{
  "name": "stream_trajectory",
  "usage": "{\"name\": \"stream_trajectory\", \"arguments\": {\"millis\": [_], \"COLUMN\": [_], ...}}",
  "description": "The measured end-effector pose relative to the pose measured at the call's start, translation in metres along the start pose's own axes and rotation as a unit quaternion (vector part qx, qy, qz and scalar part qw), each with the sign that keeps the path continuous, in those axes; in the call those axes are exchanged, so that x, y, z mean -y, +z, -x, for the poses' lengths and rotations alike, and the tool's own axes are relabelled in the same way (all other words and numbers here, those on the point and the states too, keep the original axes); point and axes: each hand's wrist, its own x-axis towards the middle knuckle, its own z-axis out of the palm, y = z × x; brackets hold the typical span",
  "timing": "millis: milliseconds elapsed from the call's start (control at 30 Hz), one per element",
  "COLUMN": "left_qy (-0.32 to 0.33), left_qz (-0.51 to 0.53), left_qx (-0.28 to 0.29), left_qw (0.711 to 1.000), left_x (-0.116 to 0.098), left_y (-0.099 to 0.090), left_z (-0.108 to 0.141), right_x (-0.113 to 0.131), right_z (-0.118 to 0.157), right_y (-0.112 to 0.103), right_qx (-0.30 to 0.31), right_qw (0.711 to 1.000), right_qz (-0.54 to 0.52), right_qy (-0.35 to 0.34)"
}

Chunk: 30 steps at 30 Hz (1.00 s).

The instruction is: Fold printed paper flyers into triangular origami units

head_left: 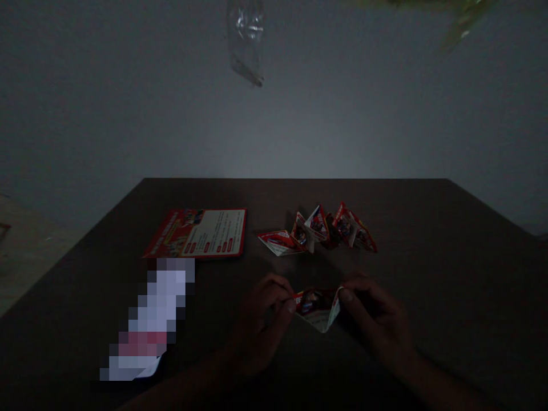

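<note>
Low over the near part of the table, a folded piece of red and white printed paper (315,311) is held between both hands. My left hand (268,319) pinches its left corner with thumb and fingers. At the right corner, my right hand (377,314) has the paper between thumb and fingers. The piece bends to a point at the bottom, its printed side and pale side both showing. Just beyond the hands lie several folded pieces of the same red printed paper (303,233), in a loose row. The dim light hides much of the fingers' detail.
A stack of flat red and white printed sheets (220,231) lies at the left of the dark table (411,205). In front of it is a pixelated, phone-like bright object (149,325). A clear plastic bag (246,40) hangs on the wall behind the table.
</note>
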Motion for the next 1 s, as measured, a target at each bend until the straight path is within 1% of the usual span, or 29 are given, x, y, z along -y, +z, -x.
{"name": "stream_trajectory", "arguments": {"millis": [167,267,433,533,633,700,800,867,933,1000], "left_qy": [-0.023,-0.019,-0.019,-0.048,-0.099,-0.120,-0.116,-0.097,-0.061,-0.016], "left_qz": [-0.002,0.009,0.047,0.070,0.097,0.098,0.081,0.083,0.094,0.087], "left_qx": [-0.022,-0.032,-0.045,-0.071,-0.090,-0.081,-0.046,-0.004,0.043,0.061], "left_qw": [0.999,0.999,0.998,0.994,0.986,0.985,0.989,0.992,0.993,0.994], "left_x": [0.003,0.005,0.007,0.009,0.012,0.013,0.010,0.006,0.003,0.003], "left_y": [0.000,-0.001,0.000,0.000,-0.001,-0.001,0.000,0.000,0.001,0.001], "left_z": [0.001,0.002,0.002,0.003,0.002,0.001,0.001,0.003,0.005,0.008], "right_x": [0.002,0.002,0.000,-0.001,-0.001,0.000,0.001,0.001,0.001,0.000], "right_z": [0.000,-0.001,0.000,0.000,0.000,-0.001,-0.002,-0.002,-0.002,-0.001], "right_y": [0.001,0.001,0.000,0.000,0.000,0.000,0.001,0.001,0.001,0.001], "right_qx": [-0.001,0.010,0.004,0.005,0.003,0.002,0.014,0.030,0.044,0.052], "right_qw": [1.000,1.000,1.000,1.000,1.000,1.000,1.000,0.999,0.999,0.998], "right_qz": [-0.008,-0.012,-0.003,-0.001,-0.002,0.001,0.007,0.007,0.003,0.000], "right_qy": [0.004,0.011,0.003,0.002,-0.002,-0.002,0.003,0.011,0.020,0.025]}}
